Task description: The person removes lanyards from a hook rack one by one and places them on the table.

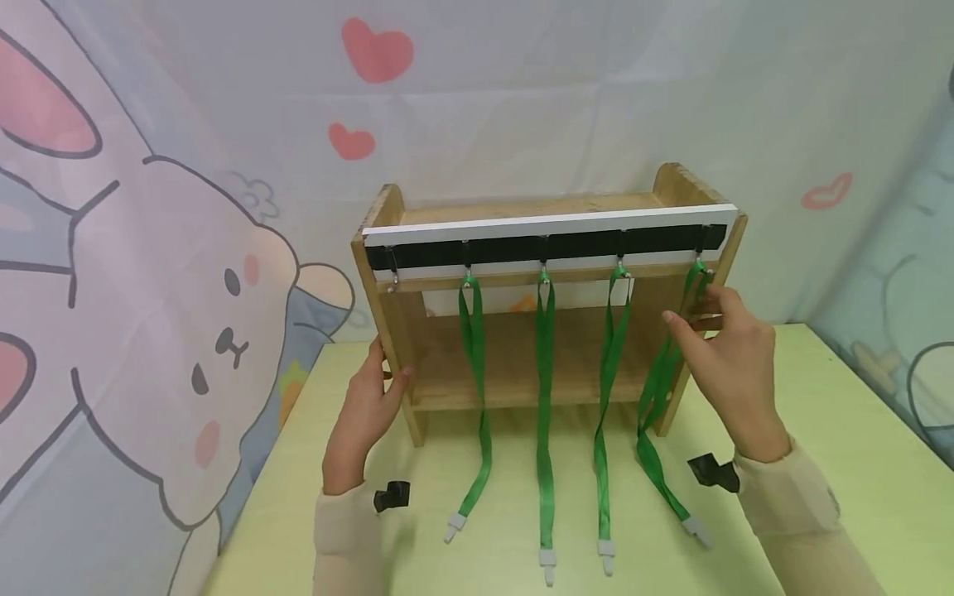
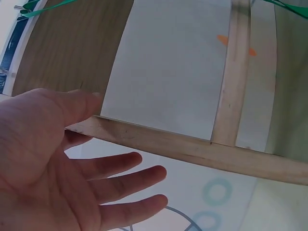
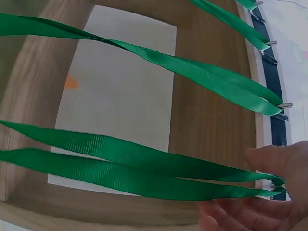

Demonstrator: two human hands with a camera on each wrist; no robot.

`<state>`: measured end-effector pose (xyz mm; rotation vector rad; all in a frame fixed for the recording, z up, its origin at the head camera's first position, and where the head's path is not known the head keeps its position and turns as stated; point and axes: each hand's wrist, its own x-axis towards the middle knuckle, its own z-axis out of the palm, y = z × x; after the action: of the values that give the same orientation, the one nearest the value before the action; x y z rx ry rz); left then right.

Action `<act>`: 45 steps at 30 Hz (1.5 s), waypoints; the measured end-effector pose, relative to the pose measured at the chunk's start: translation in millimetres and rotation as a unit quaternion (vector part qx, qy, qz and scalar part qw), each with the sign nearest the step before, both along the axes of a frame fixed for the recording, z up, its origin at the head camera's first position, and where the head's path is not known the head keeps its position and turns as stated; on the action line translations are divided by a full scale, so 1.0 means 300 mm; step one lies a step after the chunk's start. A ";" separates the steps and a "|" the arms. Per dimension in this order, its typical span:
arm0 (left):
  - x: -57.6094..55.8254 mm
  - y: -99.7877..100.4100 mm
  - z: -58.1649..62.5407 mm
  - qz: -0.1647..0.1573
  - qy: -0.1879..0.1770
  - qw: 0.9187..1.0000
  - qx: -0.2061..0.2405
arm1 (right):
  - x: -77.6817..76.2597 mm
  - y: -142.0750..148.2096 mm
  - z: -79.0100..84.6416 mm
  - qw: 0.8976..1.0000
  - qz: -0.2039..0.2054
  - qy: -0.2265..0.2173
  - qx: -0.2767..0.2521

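A wooden shelf (image 1: 507,397) stands on the table, and my left hand (image 1: 368,406) holds its left side panel. In the left wrist view the thumb (image 2: 79,106) lies inside that panel's edge, with the other fingers outside. Several green lanyards hang from hooks along a black strip (image 1: 581,245) on the shelf's white front board. My right hand (image 1: 734,364) is at the rightmost lanyard (image 1: 659,385), close below its hook (image 1: 702,257). Its thumb and fingers are spread apart on either side of the lanyard's upper loop, as the right wrist view also shows.
The leftmost hook (image 1: 393,277) carries no lanyard. White clips, such as one clip (image 1: 547,563), end the lanyards over the pale yellow table (image 1: 283,513). Behind the shelf hangs a cloth backdrop (image 1: 522,124) with hearts and a cartoon rabbit.
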<state>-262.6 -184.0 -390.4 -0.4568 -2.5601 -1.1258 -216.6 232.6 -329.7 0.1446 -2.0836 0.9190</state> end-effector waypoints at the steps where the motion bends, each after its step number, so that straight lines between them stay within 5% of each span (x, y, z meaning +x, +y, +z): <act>1: -0.002 0.001 -0.002 0.004 0.002 1.000 -0.002 | -0.005 0.000 0.000 1.000 -0.006 -0.001 0.001; 13: 0.002 0.015 0.001 0.014 -0.013 1.000 -0.019 | -0.036 0.005 0.009 0.999 -0.029 0.031 0.021; 20: 0.002 0.011 -0.001 0.014 0.013 1.000 -0.004 | -0.045 0.006 0.021 0.999 0.003 0.039 -0.013; 36: 0.005 0.015 -0.027 0.021 0.006 1.000 0.008 | -0.007 0.001 0.002 0.992 0.047 0.083 -0.078; 45: -0.005 0.016 -0.024 0.025 0.024 0.999 0.014 | 0.019 0.030 -0.041 0.986 0.087 0.021 -0.142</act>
<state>-264.1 -179.0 -397.5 -0.4066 -2.4973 -1.1181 -211.0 241.7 -342.0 0.1955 -1.8999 1.2987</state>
